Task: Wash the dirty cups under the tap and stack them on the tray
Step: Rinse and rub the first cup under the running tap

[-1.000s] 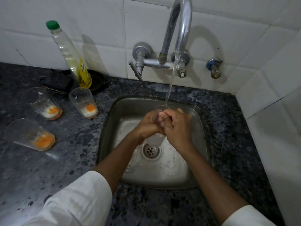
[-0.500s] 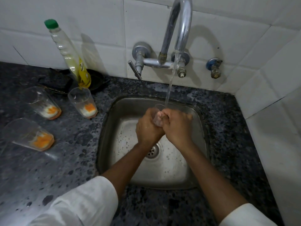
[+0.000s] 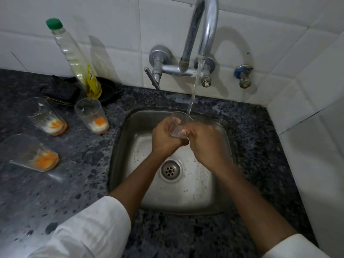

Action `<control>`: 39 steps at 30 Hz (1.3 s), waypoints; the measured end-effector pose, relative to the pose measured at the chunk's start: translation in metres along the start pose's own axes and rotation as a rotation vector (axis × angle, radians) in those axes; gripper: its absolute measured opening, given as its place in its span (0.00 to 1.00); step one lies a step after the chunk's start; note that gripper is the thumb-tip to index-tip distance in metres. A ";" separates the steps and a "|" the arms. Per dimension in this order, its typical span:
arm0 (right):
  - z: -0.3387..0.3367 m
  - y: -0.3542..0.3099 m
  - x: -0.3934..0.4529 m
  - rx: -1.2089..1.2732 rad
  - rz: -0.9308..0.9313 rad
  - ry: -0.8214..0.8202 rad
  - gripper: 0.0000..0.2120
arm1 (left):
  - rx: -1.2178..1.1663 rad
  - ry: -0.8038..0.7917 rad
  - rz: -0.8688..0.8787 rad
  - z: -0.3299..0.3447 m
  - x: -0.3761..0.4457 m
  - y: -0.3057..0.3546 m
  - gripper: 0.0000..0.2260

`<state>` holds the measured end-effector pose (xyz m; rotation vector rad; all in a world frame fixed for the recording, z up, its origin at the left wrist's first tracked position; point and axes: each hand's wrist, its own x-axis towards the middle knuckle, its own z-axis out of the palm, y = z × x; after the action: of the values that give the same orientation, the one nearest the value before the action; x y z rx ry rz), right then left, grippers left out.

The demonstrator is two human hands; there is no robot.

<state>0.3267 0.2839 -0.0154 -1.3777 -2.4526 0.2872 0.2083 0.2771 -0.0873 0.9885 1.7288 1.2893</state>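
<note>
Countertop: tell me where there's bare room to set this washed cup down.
Bare granite lies right of the sink, up to the tiled side wall, and along the near-left edge by the left sleeve. The far-left is crowded: three dirty cups, the soap bottle and a dark pan behind it.

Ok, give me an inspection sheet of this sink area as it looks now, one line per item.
Surface: dark speckled counter around a steel sink, wet.
Job's things: clear cup held under the running tap; three dirty cups with orange residue left of the sink; no tray seen.
Clutter: soap bottle, dark pan.
Hands: left hand and right hand both grip the cup.
Cables: nothing seen.
Surroundings: white tiled wall.
</note>
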 end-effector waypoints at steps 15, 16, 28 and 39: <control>0.002 0.025 0.008 0.310 -0.099 0.016 0.08 | -0.018 -0.317 0.004 -0.010 0.014 0.009 0.25; 0.004 0.025 0.008 0.302 -0.085 0.026 0.07 | -0.004 -0.245 0.008 -0.005 0.014 0.008 0.25; 0.007 0.000 0.022 0.360 -0.048 0.004 0.07 | 0.083 0.275 0.062 0.020 -0.013 0.015 0.14; -0.009 0.011 0.019 0.332 -0.039 0.001 0.09 | -0.068 -0.322 -0.074 -0.007 0.014 0.006 0.25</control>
<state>0.3297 0.3058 -0.0076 -1.1850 -2.2970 0.6505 0.1972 0.2878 -0.0819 1.0211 1.4518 1.0691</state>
